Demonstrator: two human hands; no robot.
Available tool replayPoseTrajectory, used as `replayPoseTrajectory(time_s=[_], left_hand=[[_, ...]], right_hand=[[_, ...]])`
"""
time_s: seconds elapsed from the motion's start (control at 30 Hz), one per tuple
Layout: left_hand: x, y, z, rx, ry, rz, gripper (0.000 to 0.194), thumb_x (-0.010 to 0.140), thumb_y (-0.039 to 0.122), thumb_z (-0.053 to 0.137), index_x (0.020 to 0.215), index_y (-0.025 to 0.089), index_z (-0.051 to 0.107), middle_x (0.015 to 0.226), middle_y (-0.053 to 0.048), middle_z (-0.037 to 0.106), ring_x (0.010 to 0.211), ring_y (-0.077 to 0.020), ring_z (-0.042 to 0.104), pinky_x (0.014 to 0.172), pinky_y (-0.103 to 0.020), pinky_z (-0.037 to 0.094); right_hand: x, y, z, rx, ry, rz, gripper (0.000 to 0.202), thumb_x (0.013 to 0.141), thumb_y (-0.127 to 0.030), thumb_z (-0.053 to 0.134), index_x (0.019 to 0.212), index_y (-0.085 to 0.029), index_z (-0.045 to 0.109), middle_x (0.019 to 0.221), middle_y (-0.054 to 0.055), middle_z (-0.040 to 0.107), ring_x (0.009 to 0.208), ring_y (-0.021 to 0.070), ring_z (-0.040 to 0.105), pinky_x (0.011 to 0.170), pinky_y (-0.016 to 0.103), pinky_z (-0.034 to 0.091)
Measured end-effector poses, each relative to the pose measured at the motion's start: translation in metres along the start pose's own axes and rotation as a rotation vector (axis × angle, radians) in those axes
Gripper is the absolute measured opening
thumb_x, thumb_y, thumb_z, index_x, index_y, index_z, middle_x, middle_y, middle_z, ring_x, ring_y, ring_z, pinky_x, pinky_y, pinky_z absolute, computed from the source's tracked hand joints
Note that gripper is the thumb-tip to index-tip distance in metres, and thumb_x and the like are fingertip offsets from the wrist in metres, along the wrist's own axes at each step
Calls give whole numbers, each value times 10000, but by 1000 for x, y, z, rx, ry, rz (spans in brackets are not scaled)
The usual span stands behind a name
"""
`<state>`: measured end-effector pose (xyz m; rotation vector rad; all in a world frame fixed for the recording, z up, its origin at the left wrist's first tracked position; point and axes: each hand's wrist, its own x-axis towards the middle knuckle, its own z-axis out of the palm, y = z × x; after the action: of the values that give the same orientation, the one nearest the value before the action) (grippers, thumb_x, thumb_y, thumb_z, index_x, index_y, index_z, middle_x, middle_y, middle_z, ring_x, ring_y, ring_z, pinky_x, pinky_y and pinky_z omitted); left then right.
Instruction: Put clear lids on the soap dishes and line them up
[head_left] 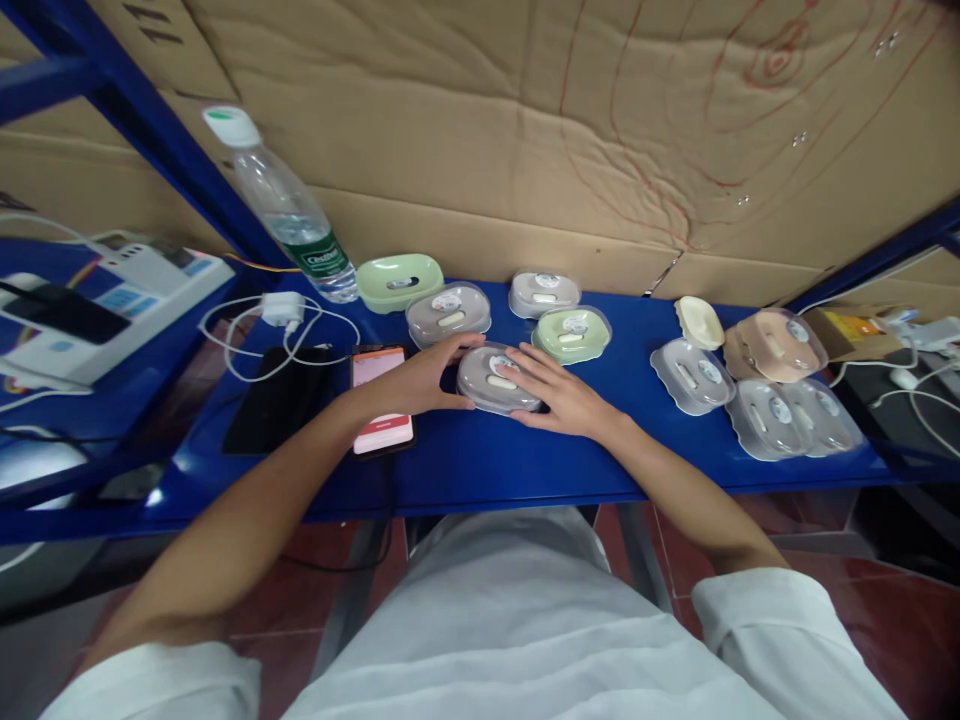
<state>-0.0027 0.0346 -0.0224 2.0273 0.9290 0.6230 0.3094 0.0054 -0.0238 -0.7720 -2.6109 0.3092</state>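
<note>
A grey oval box with a clear lid sits near the middle of the blue table. My left hand grips its left end, thumb low and fingers at the back. Over its right end and lid lies my right hand, fingers spread on the box. Just behind are another grey box on the left and a green box on the right. A phone with a lit screen lies under my left wrist.
At the back left stand a water bottle and a green box. Another grey box is behind. Several lidded boxes sit at the right. A white charger with looped cable and a power strip lie left.
</note>
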Motion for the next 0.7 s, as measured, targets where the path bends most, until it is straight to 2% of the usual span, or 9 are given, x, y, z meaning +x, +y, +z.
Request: replayPoseTrajectory(time_s=[0.17,0.33,0.57,0.7], left_hand=[[-1,4,-3,145,4,28,977,810,690,860,1628,294,501,1668,-129,554,1488,-382,583,1257,-549,481],[0,4,-5,139,0,4,1027,810,760,830,1649,277,486,1703,-146,512,1538,-391,535,1280,-590,448],[-1,1,-6,73,-36,-37,1048,782,725,876,1648,281,487,1710,-153,501,1528,-390,550,1266,-603,466],[-1,5,-5,46,-33,-43,993,791,674,892,1625,287,515,1690,-148,528,1501,-383,580,1262,-601,474]], right_hand=[[3,-4,-1,-128,-25,-24,634,1083,-451,624,1672,-250,498,1766,123,415,1688,353,292,1360,631,333],[6,-1,1,-60,-4,12,705,1060,-558,661,1676,-263,488,1769,128,411,1679,348,320,1351,614,355],[8,-8,4,-102,8,-9,710,1070,-531,648,1690,-237,470,1715,175,485,1644,371,380,1336,629,371],[7,-11,3,-147,-11,-28,715,1051,-527,684,1677,-242,490,1729,184,460,1637,383,390,1336,642,359]])
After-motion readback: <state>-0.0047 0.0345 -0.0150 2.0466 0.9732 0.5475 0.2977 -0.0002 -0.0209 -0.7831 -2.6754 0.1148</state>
